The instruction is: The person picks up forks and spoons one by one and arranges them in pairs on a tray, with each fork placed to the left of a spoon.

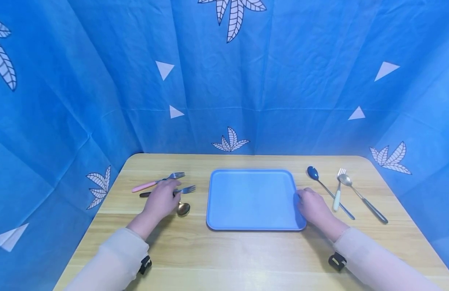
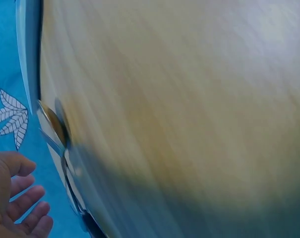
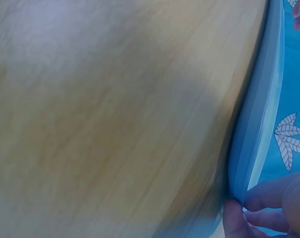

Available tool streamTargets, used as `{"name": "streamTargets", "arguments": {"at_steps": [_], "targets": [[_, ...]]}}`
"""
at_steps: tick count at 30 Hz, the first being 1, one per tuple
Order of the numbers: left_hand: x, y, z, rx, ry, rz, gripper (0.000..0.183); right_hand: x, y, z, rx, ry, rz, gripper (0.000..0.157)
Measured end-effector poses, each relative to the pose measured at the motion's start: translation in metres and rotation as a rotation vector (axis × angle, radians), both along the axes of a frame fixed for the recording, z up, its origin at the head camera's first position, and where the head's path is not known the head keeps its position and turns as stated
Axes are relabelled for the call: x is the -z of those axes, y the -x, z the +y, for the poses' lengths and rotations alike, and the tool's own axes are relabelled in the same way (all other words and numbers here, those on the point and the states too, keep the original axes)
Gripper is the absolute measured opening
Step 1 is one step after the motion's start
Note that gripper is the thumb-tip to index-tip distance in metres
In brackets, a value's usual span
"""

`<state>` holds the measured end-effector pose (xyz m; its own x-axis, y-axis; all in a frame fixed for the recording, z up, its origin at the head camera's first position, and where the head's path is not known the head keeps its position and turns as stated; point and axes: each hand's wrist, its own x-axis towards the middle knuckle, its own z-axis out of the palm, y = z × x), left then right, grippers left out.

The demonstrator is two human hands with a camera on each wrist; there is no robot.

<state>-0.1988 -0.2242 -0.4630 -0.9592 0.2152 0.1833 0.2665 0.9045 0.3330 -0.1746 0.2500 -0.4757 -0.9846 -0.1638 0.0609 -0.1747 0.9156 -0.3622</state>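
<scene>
My left hand hovers over the cutlery at the table's left, its fingers loosely bent with nothing between them. Beneath and beside it lie a pink-handled fork, a black-handled fork and a gold spoon; the hand hides parts of all three. A blue rectangular tray lies flat at the middle of the table. At the tray's right side, my right hand pinches the rim between thumb and fingers, as the right wrist view shows close up.
Right of the tray lie a dark blue spoon, a fork with a pale green handle and a silver spoon with a dark handle. The green-handled fork crosses the blue spoon's handle. Blue cloth hangs behind and beside the wooden table.
</scene>
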Motion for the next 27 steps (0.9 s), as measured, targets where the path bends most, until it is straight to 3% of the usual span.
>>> {"name": "streamTargets", "arguments": {"at_steps": [10, 17, 27], "targets": [[0.005, 0.007, -0.016, -0.012, 0.011, 0.037, 0.035, 0.001, 0.001, 0.001, 0.008, -0.004, -0.006, 0.036], [0.005, 0.011, -0.027, -0.052, 0.002, 0.01, 0.035, 0.002, 0.0, 0.001, 0.008, 0.003, -0.008, 0.036], [0.01, 0.026, -0.047, -0.12, 0.004, -0.008, 0.031, 0.002, -0.001, 0.0, 0.008, 0.013, -0.006, 0.036]]}}
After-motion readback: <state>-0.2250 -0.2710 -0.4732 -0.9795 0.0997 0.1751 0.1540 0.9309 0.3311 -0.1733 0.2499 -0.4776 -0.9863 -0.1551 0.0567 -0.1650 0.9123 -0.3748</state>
